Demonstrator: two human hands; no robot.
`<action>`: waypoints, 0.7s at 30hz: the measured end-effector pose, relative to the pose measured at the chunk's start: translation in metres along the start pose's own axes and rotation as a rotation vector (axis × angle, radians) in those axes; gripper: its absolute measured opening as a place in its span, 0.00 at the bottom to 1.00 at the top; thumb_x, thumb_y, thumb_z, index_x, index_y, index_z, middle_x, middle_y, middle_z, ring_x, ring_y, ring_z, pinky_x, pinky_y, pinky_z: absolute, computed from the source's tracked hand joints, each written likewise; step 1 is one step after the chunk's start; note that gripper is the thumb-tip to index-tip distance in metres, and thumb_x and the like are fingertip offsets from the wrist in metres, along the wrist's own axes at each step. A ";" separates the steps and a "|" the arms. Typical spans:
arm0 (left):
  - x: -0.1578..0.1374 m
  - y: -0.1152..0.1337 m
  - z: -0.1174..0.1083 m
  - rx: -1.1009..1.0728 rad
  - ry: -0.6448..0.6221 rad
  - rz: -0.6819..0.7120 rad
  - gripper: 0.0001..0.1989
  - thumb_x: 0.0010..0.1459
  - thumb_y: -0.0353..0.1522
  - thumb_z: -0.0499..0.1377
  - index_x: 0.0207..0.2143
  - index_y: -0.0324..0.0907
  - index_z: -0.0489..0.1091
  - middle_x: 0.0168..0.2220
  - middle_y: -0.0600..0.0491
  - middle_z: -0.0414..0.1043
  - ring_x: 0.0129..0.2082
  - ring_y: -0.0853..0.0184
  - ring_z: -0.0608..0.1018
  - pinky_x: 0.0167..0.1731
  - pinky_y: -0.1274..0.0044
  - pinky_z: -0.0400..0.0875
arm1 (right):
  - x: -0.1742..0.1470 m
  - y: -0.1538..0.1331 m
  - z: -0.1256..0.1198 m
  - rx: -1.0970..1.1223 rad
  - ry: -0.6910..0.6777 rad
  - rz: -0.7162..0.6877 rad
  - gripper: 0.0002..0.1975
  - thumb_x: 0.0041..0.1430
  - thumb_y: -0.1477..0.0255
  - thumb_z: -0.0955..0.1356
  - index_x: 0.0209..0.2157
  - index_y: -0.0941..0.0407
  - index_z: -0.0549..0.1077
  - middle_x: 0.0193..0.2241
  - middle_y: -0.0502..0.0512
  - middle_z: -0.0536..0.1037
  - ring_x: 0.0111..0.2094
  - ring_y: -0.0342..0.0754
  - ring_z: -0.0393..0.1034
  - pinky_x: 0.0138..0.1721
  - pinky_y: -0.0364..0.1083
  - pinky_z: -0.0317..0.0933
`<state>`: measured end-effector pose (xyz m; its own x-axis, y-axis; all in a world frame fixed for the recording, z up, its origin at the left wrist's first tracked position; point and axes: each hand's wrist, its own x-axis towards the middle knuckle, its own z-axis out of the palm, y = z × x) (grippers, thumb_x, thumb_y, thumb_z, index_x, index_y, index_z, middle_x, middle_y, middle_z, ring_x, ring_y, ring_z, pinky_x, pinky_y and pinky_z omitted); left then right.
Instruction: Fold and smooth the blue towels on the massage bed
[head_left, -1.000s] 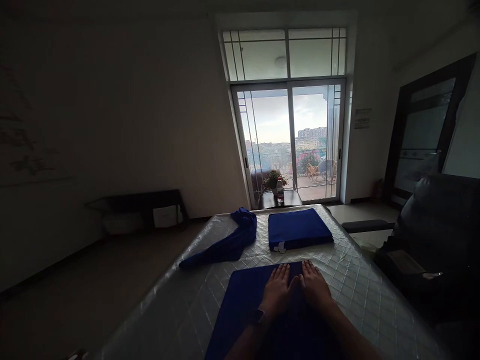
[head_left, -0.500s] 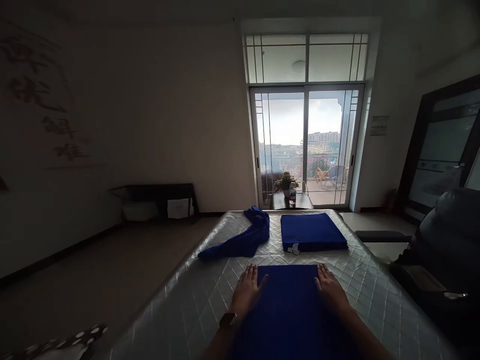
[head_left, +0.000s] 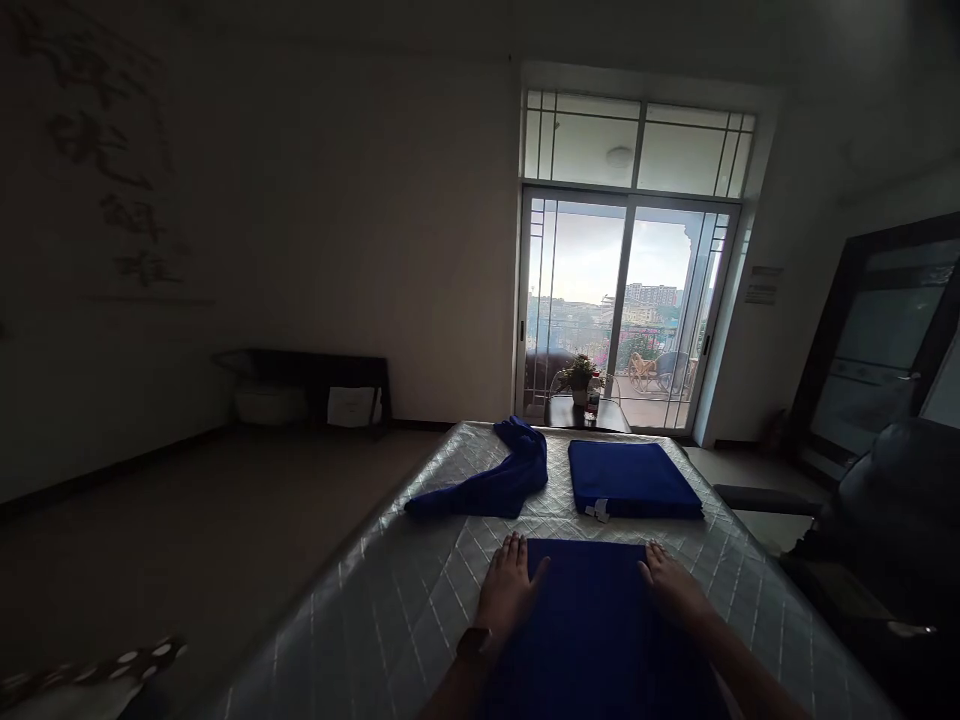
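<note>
A flat, folded blue cloth (head_left: 592, 630) lies in front of me on the silvery quilted cover (head_left: 375, 610). My left hand (head_left: 510, 590) rests on its left edge near the far corner, fingers stretched out and thumb on the fabric. On the opposite edge, my right hand (head_left: 671, 580) lies flat in the same way. Neither hand grips the cloth. Beyond them to the right sits a neat stack of folded blue cloth (head_left: 634, 475) with a white tag (head_left: 598, 510) at its front edge. A crumpled blue cloth (head_left: 499, 480) lies to the left of that stack.
Past the far edge stands a small dark table (head_left: 589, 415) with a potted plant (head_left: 580, 375) and a bottle (head_left: 593, 395). A dark chair (head_left: 885, 520) is close on the right. Along the left wall is a low dark bench (head_left: 315, 380). A polka-dot item (head_left: 120, 670) shows at lower left.
The view has tilted and shifted slightly, so the scene sits a little lower and to the right. Both hands stay flat at the same edges of the folded cloth.
</note>
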<state>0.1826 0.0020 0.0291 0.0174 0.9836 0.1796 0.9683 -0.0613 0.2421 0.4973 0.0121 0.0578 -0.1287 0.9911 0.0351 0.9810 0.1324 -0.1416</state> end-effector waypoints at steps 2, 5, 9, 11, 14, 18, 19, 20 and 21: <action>-0.001 0.001 -0.002 -0.002 -0.008 0.000 0.48 0.70 0.57 0.32 0.72 0.26 0.54 0.74 0.35 0.50 0.75 0.51 0.54 0.72 0.60 0.50 | 0.002 -0.001 0.002 -0.002 0.012 -0.010 0.34 0.71 0.63 0.52 0.70 0.69 0.58 0.73 0.65 0.54 0.74 0.53 0.44 0.74 0.51 0.42; -0.003 0.002 -0.006 -0.002 -0.028 -0.010 0.48 0.70 0.57 0.32 0.72 0.26 0.51 0.74 0.36 0.48 0.75 0.51 0.53 0.72 0.60 0.50 | 0.003 0.001 0.012 0.034 0.038 -0.005 0.34 0.72 0.64 0.52 0.71 0.70 0.56 0.73 0.66 0.53 0.74 0.53 0.44 0.74 0.53 0.42; -0.004 0.004 -0.007 0.004 -0.029 -0.021 0.47 0.70 0.57 0.30 0.73 0.29 0.52 0.74 0.39 0.50 0.75 0.53 0.53 0.72 0.61 0.50 | 0.005 0.008 0.029 0.113 0.100 0.000 0.34 0.71 0.65 0.52 0.71 0.69 0.55 0.73 0.65 0.53 0.74 0.53 0.44 0.74 0.54 0.42; -0.003 0.005 -0.006 0.020 -0.029 -0.020 0.47 0.70 0.56 0.30 0.73 0.30 0.52 0.75 0.40 0.50 0.75 0.54 0.53 0.72 0.62 0.50 | 0.006 0.010 0.034 0.144 0.119 0.002 0.33 0.71 0.65 0.52 0.71 0.69 0.56 0.73 0.65 0.55 0.74 0.54 0.44 0.74 0.55 0.43; -0.003 0.005 -0.004 0.049 -0.046 -0.015 0.46 0.71 0.55 0.30 0.73 0.28 0.52 0.75 0.39 0.50 0.75 0.54 0.53 0.73 0.62 0.49 | 0.008 0.012 0.035 0.175 0.133 0.013 0.33 0.71 0.66 0.53 0.71 0.67 0.57 0.72 0.65 0.56 0.74 0.54 0.46 0.74 0.56 0.44; 0.002 0.002 -0.003 0.091 -0.068 -0.003 0.43 0.71 0.53 0.33 0.72 0.28 0.54 0.74 0.38 0.52 0.74 0.53 0.56 0.72 0.61 0.51 | 0.006 0.012 0.033 0.181 0.148 0.000 0.33 0.71 0.67 0.53 0.70 0.70 0.58 0.72 0.67 0.57 0.74 0.54 0.47 0.73 0.55 0.44; 0.005 0.002 -0.004 0.108 -0.074 -0.005 0.43 0.71 0.53 0.34 0.72 0.29 0.55 0.73 0.38 0.54 0.74 0.53 0.57 0.71 0.61 0.52 | 0.005 0.012 0.033 0.189 0.152 -0.001 0.33 0.71 0.67 0.53 0.70 0.70 0.58 0.72 0.67 0.57 0.74 0.54 0.47 0.73 0.55 0.44; 0.009 0.004 -0.005 0.128 -0.077 -0.011 0.42 0.71 0.53 0.35 0.71 0.30 0.57 0.73 0.38 0.56 0.73 0.52 0.59 0.71 0.60 0.53 | 0.005 0.011 0.033 0.198 0.156 -0.001 0.33 0.71 0.67 0.53 0.70 0.70 0.58 0.72 0.67 0.57 0.74 0.54 0.47 0.73 0.55 0.44; 0.013 0.008 -0.007 0.150 -0.078 -0.022 0.42 0.71 0.53 0.36 0.70 0.31 0.60 0.72 0.38 0.58 0.72 0.51 0.60 0.70 0.59 0.54 | 0.005 0.011 0.034 0.206 0.162 0.000 0.33 0.71 0.67 0.53 0.70 0.70 0.58 0.72 0.67 0.57 0.74 0.54 0.47 0.73 0.54 0.44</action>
<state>0.1885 0.0132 0.0395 0.0098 0.9950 0.0998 0.9949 -0.0196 0.0985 0.5030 0.0186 0.0232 -0.0878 0.9777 0.1909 0.9285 0.1497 -0.3398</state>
